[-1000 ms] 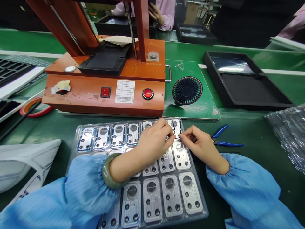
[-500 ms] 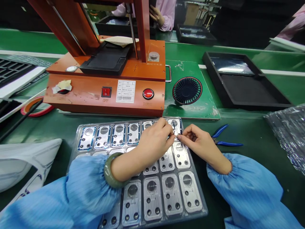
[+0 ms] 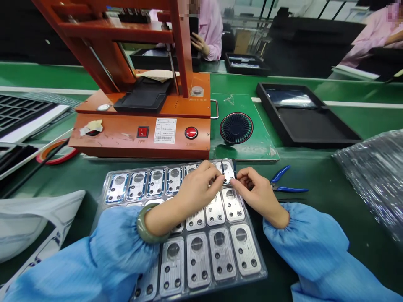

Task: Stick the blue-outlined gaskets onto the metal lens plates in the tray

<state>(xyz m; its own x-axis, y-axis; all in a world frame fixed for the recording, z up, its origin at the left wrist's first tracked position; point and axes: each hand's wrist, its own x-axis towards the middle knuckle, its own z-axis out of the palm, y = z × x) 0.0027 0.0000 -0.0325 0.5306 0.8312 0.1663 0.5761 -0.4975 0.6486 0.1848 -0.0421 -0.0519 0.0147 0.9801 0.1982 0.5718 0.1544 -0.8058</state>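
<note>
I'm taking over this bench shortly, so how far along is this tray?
Looks done: the top-row plates on the left show blue edging. In hand: the left hand and right hand are both at the top row's far-right plate. Left: the lower rows of bare silver plates in the tray show no blue edging.

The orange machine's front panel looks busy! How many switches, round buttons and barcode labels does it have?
Rocker switches: 1
Round red buttons: 1
Barcode labels: 1
Total: 3
</note>
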